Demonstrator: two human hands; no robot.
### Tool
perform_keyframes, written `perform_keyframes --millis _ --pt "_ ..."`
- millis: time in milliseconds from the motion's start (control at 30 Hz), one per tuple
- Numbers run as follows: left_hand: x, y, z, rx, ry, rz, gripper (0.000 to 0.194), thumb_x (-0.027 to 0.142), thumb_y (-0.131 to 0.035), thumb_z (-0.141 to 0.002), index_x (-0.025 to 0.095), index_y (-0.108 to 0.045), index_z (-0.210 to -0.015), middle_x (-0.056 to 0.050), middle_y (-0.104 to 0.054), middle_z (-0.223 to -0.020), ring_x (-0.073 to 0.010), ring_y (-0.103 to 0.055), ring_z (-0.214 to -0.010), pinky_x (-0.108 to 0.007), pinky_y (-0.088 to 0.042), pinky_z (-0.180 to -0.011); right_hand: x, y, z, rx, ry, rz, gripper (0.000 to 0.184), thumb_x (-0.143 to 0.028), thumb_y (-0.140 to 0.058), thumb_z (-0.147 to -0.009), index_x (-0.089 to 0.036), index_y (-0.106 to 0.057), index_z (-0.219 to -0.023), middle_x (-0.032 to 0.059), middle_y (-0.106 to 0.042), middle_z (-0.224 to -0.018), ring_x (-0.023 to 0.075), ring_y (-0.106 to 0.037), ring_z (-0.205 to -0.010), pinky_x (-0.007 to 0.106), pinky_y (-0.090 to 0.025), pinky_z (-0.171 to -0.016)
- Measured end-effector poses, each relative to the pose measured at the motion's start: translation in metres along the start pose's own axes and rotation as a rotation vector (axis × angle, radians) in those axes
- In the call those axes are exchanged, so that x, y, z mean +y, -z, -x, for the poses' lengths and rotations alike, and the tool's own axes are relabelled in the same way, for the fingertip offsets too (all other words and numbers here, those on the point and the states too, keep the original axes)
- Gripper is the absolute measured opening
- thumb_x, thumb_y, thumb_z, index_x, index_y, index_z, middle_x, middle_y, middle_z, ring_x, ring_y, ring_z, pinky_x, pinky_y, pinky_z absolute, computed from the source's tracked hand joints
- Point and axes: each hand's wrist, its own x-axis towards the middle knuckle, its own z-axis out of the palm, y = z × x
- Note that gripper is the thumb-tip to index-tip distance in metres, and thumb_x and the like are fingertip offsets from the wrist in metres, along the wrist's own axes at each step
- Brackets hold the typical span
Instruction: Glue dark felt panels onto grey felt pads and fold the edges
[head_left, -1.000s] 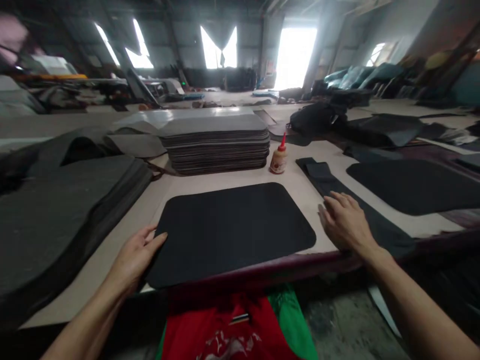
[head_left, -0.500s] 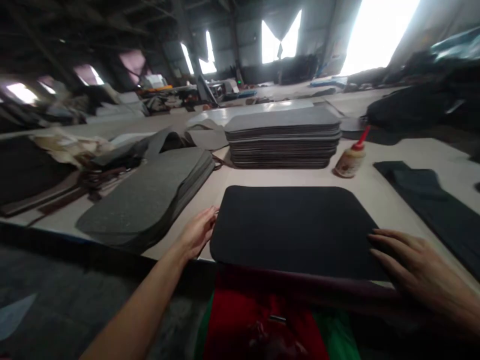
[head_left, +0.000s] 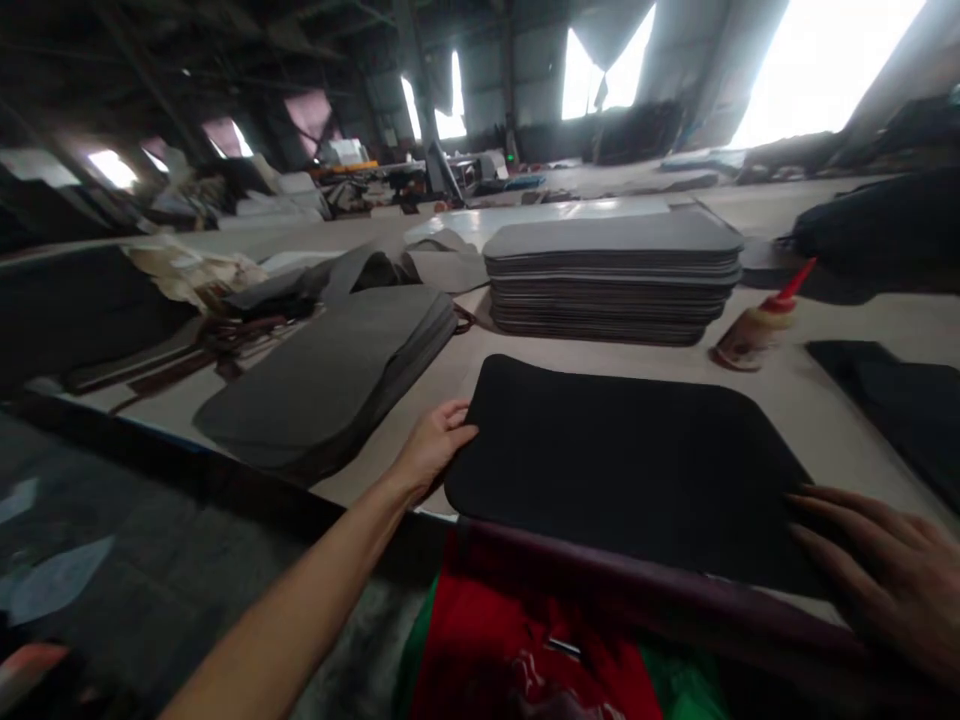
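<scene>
A black sheet (head_left: 630,460) with rounded corners lies at the table's front edge before me. My left hand (head_left: 439,440) pinches its left edge, thumb on top and fingers partly hidden beneath; the far left corner is slightly raised. At the sheet's right edge, my right hand (head_left: 885,550) rests with fingers stretched out over the border, its thumb out of sight. Beyond the sheet stands a neat stack of grey sheets (head_left: 611,290). To my left lies a slanted pile of grey-green sheets (head_left: 330,370).
A glue bottle with a red nozzle (head_left: 754,335) stands right of the stack. Dark folded pieces (head_left: 900,400) lie at the far right. Straps and scraps (head_left: 225,345) clutter the left side. The table's front edge (head_left: 247,465) runs close to my body.
My view has swung left, so things sit further right. My left thumb now lies over the sheet's left edge, and its far left corner has lifted slightly.
</scene>
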Motion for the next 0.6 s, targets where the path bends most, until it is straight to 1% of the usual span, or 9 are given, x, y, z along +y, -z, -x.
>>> perform_keyframes --millis 67,167,233,300,367,433,500,567,600 --pt "-0.001 -0.006 -0.007 0.023 -0.030 -0.050 0.057 0.020 -0.077 -0.064 0.016 -0.059 -0.118 -0.008 -0.076 -0.098 -0.0213 -0.071 -0.071 -0.032 -0.057 -0.067 -0.005 -0.001 -0.005 -0.009 0.004 0.043 0.043 -0.054 -0.040 -0.092 -0.027 -0.071 -0.105 0.0121 -0.069 -0.119 0.0377 -0.063 -0.111 0.059 -0.050 -0.098" --pt "-0.005 -0.010 -0.018 0.047 -0.073 -0.144 0.053 0.022 -0.071 -0.065 0.015 -0.059 -0.116 -0.009 -0.075 -0.093 -0.0217 -0.070 -0.068 -0.033 -0.056 -0.065 -0.011 -0.001 -0.012 0.011 -0.033 0.079 0.044 -0.051 -0.040 -0.094 -0.022 -0.069 -0.111 0.0131 -0.068 -0.121 0.0362 -0.063 -0.110 0.058 -0.050 -0.099" --pt "-0.008 -0.009 -0.026 0.081 -0.122 -0.226 0.051 0.025 -0.070 -0.066 0.014 -0.061 -0.115 -0.008 -0.074 -0.091 -0.0220 -0.070 -0.072 -0.033 -0.056 -0.068 -0.015 -0.001 -0.015 0.029 -0.038 0.100 0.044 -0.050 -0.040 -0.095 -0.021 -0.069 -0.112 0.0132 -0.067 -0.122 0.0357 -0.063 -0.110 0.058 -0.050 -0.098" --pt "-0.011 -0.005 -0.034 0.137 -0.178 -0.321 0.055 0.026 -0.071 -0.065 0.014 -0.061 -0.118 -0.007 -0.072 -0.089 -0.0228 -0.069 -0.078 -0.035 -0.056 -0.074 -0.021 0.001 -0.016 0.031 -0.033 0.131 0.043 -0.049 -0.040 -0.096 -0.022 -0.069 -0.113 0.0132 -0.067 -0.122 0.0351 -0.063 -0.109 0.057 -0.050 -0.098" --pt "-0.010 0.000 -0.040 0.198 -0.229 -0.421 0.060 0.028 -0.073 -0.065 0.013 -0.060 -0.121 -0.007 -0.070 -0.088 -0.0249 -0.069 -0.082 -0.040 -0.055 -0.082 -0.029 0.002 -0.015 0.021 -0.022 0.158 0.041 -0.046 -0.040 -0.097 -0.022 -0.069 -0.114 0.0137 -0.067 -0.123 0.0346 -0.063 -0.110 0.056 -0.050 -0.098" --pt "-0.007 0.002 -0.039 0.245 -0.274 -0.499 0.061 0.031 -0.075 -0.066 0.012 -0.061 -0.122 -0.010 -0.068 -0.098 -0.0288 -0.067 -0.093 -0.047 -0.052 -0.094 -0.034 0.005 -0.014 0.010 -0.026 0.149 0.041 -0.045 -0.040 -0.098 -0.021 -0.068 -0.114 0.0143 -0.066 -0.123 0.0342 -0.062 -0.111 0.055 -0.049 -0.099" --pt "-0.004 -0.004 -0.031 0.275 -0.356 -0.605 0.059 0.033 -0.075 -0.069 0.012 -0.062 -0.123 -0.016 -0.064 -0.119 -0.0338 -0.061 -0.114 -0.052 -0.041 -0.109 -0.034 0.011 -0.016 0.021 -0.083 0.096 0.042 -0.047 -0.041 -0.098 -0.020 -0.067 -0.116 0.0145 -0.066 -0.123 0.0339 -0.062 -0.112 0.054 -0.050 -0.099" --pt "-0.007 -0.018 -0.015 0.247 -0.490 -0.780 0.055 0.036 -0.071 -0.077 0.014 -0.061 -0.126 -0.017 -0.057 -0.136 -0.0350 -0.049 -0.131 -0.054 -0.032 -0.117 -0.031 0.019 -0.025 0.062 -0.170 0.017 0.044 -0.052 -0.044 -0.097 -0.021 -0.065 -0.120 0.0140 -0.066 -0.121 0.0331 -0.061 -0.112 0.051 -0.052 -0.097" --pt "-0.010 -0.029 -0.005 0.185 -0.562 -0.880 0.052 0.038 -0.067 -0.083 0.016 -0.060 -0.129 -0.016 -0.056 -0.140 -0.0338 -0.047 -0.134 -0.054 -0.031 -0.118 -0.027 0.024 -0.034 0.087 -0.218 -0.026 0.045 -0.053 -0.045 -0.096 -0.021 -0.065 -0.121 0.0137 -0.066 -0.121 0.0324 -0.062 -0.112 0.050 -0.053 -0.095"
